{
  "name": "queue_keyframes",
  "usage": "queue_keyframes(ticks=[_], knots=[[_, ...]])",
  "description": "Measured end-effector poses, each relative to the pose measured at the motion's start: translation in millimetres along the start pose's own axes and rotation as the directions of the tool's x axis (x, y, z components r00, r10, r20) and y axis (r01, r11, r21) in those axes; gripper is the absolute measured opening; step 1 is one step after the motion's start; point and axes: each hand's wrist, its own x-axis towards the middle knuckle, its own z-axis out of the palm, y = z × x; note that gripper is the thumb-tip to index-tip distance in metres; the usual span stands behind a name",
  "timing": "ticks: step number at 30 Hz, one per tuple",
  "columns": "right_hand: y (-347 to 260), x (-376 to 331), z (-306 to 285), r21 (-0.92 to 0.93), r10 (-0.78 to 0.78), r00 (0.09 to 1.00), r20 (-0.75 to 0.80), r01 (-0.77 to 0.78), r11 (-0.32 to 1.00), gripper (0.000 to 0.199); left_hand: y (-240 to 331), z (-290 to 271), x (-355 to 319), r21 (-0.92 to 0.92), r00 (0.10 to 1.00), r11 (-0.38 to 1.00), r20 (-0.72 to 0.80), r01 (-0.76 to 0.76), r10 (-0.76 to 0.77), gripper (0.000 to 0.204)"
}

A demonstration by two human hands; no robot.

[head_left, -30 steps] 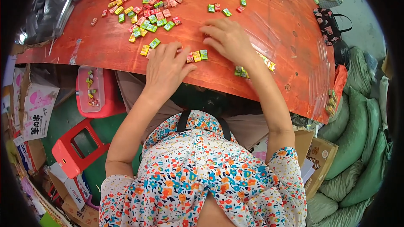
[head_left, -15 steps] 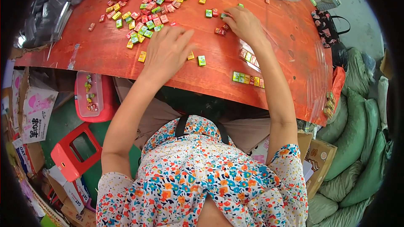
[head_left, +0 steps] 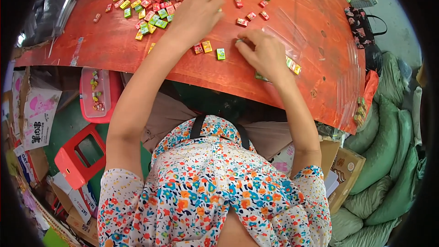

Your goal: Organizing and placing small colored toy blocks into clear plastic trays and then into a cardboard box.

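Note:
Fingers bent, my left hand [head_left: 196,16] hovers over the right side of a pile of small candy-sized boxes [head_left: 157,7] in red, yellow and green. A yellowish speck shows at its fingertips, too small to name. My right hand [head_left: 267,55] pinches a small green box [head_left: 239,40], mostly hidden by the fingers. Between the hands lie a red box [head_left: 198,48], a yellow box [head_left: 207,46] and a green box [head_left: 221,54]. Beyond my right hand several loose red boxes [head_left: 242,22] are scattered. A row of boxes [head_left: 293,65] is partly covered by my right wrist.
The red table [head_left: 315,64] has a curved-looking front edge. Clear plastic strips [head_left: 350,82] lie at its right, grey plastic packs [head_left: 50,13] at its left. Below left are a plastic tub [head_left: 98,93] and a red stool [head_left: 82,155]; green sacks [head_left: 379,142] lie at right.
My left hand has moved away from me and to the right, toward the pile. My right hand has come nearer with a green box. A red box now lies beside the yellow one.

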Motion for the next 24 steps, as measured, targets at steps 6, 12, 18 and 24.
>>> queue_keyframes(ticks=[6,12,18,24], knots=[[-12,8,10,-0.021,-0.185,0.983,-0.019,0.185,0.983,0.03,29,-77,-70,-0.156,0.969,0.963,0.152,0.219,-0.196,0.023],[-35,16,35,-0.016,-0.366,0.93,-0.04,0.365,0.931,0.033,45,-77,-102,-0.17,0.93,0.923,0.196,0.344,-0.311,0.029],[-32,1,29,0.008,-0.347,0.938,-0.011,0.347,0.938,0.031,42,-56,-99,-0.125,0.965,0.965,0.159,0.229,-0.208,0.03],[-11,-5,8,0.054,-0.318,0.947,-0.053,0.321,0.946,0.039,45,-51,-85,-0.076,0.934,0.952,0.23,0.297,-0.273,0.03]])
